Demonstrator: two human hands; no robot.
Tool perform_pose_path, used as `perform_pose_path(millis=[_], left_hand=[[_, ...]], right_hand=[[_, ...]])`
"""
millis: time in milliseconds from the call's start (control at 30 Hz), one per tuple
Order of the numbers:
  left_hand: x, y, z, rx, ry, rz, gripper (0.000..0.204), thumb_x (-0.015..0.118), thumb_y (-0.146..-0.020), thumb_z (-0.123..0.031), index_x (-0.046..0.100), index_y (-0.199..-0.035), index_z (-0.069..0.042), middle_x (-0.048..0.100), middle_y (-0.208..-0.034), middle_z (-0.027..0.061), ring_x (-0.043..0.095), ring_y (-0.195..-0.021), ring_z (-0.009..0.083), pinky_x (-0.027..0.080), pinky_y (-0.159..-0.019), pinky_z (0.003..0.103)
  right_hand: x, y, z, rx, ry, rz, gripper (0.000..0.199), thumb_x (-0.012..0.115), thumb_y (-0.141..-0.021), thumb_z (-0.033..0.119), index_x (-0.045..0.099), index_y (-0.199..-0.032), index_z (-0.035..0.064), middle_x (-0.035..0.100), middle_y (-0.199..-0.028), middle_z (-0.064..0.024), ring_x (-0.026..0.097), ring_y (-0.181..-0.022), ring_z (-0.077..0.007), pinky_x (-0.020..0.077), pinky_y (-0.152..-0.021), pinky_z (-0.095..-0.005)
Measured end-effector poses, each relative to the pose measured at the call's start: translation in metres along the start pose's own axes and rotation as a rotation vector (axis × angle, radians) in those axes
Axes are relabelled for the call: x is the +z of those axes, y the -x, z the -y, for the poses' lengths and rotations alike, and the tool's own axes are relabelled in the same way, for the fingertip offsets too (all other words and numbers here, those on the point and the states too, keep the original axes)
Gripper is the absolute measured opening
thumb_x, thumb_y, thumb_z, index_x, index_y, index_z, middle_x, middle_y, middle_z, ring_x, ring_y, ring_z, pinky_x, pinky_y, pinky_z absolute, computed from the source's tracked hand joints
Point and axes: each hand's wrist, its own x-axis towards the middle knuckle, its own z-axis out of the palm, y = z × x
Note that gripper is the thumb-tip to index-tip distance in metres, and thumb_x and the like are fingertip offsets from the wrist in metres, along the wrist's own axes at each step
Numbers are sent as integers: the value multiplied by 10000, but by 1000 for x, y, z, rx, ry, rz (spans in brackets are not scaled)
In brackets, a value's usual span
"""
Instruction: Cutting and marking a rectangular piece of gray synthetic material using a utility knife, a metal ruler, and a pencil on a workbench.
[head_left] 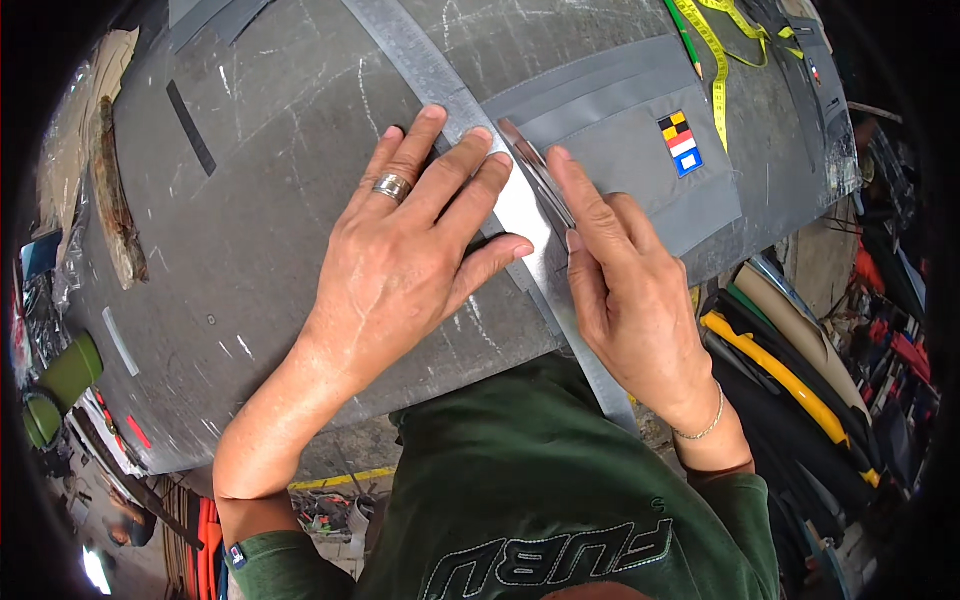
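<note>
A long steel ruler [425, 68] runs slantwise across the dark work table [270, 240] and past its near edge. My left hand [400, 220] presses on it with fingers spread and stretched out, a ring on one of them. Just right of the ruler, my right hand [630, 270] is closed round a slim metal knife [537, 165], index finger laid along it. The knife's tip points away from me, close to the ruler's edge. Beneath the knife lies a flat grey fabric piece [610, 110] with stitched bands and a small coloured flag patch [682, 143].
A green pencil [685, 38] and a yellow measuring tape [718, 75] lie at the far right. On the left are a wooden stick [115, 200], a dark strip [191, 128] and a green cylinder [72, 372]. Rolled materials [790, 385] stand beyond the table's right edge.
</note>
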Motion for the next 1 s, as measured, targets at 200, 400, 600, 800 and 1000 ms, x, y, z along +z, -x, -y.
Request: perform_pose_path(millis=[200,400,600,800,1000], left_hand=[[0,0,1,2,0,2,566,808,-840,-444,700,-1283,-109,640,-1376,71,523,-1400,351,452,-1149,522],[0,0,0,2,0,0,561,807,-843,-441,702,-1277,-103,641,-1379,74,519,-1403,346,450,-1149,521],[-1,0,1,5,11,1,556,806,-846,-439,703,-1276,-103,642,-1380,73,517,-1405,341,449,-1150,520],[0,-1,1,3,11,1,559,810,-843,-434,701,-1284,-109,641,-1382,71,518,-1404,341,448,-1154,516],[1,0,2,-4,-16,10,562,815,-836,-429,698,-1289,-118,643,-1384,67,524,-1401,331,449,-1161,500]], right_hand=[[-3,-2,2,21,38,82,715,626,-902,-61,446,-1564,142,614,-1086,-167,691,-864,-397,593,-723,-476],[-1,-2,3,26,59,85,714,636,-902,-53,449,-1562,146,617,-1086,-155,696,-848,-384,603,-712,-468],[3,-2,4,42,48,19,662,607,-934,-74,510,-1540,175,607,-963,-138,628,-697,-293,543,-673,-377],[-1,-4,11,78,98,53,690,604,-922,-78,491,-1549,186,620,-994,-144,658,-749,-339,551,-697,-425],[-13,-13,23,83,170,129,694,587,-903,-90,498,-1536,179,618,-984,-171,642,-780,-412,532,-706,-484]])
